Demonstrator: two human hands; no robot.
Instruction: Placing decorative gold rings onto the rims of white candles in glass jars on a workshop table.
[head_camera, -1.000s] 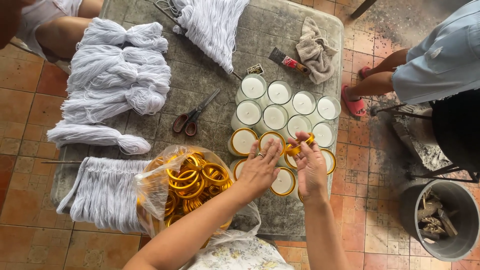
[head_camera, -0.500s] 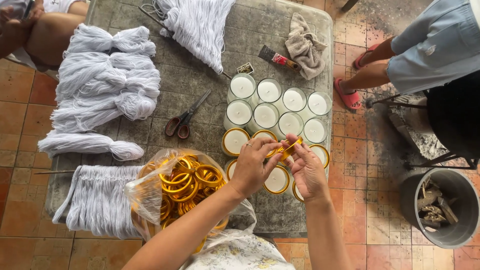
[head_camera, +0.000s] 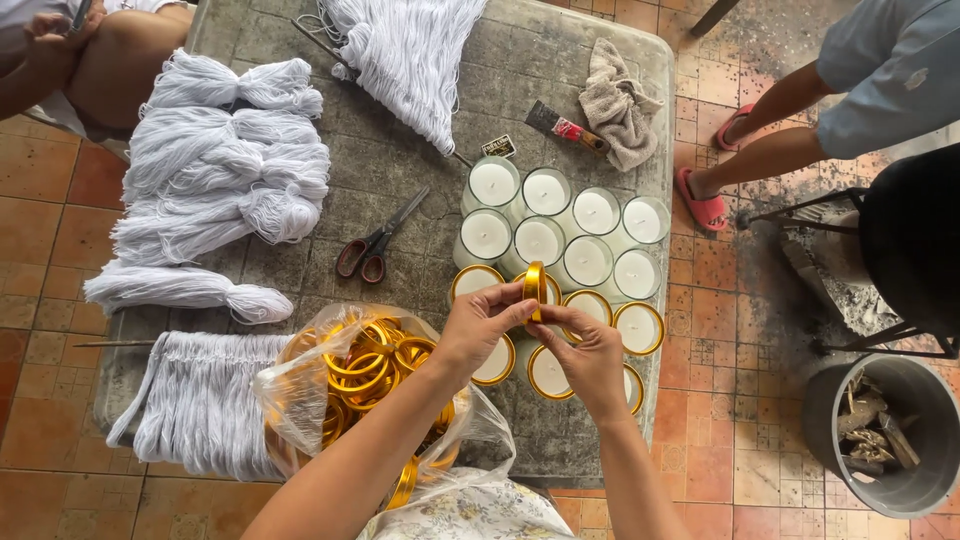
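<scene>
We held one gold ring (head_camera: 535, 290) between both hands, above the candle glasses (head_camera: 560, 235).

Our left hand (head_camera: 480, 325) and right hand (head_camera: 590, 355) pinched it edge-on with closed fingertips, keeping it upright so we could grip its rim; the bag of rings (head_camera: 360, 380) lay just beside our left wrist.

A table (head_camera: 400, 180) filled the frame's centre. Yarn bundles (head_camera: 220, 170) lay at upper left, scissors (head_camera: 375, 245) mid-table, candle jars (head_camera: 560, 235) to their right. A bag of rings (head_camera: 360, 375) sat lower left of both hands (head_camera: 480, 325) (head_camera: 590, 360), which held a ring (head_camera: 535, 288) above the jars. A bucket (head_camera: 885, 435) stood lower right.
</scene>
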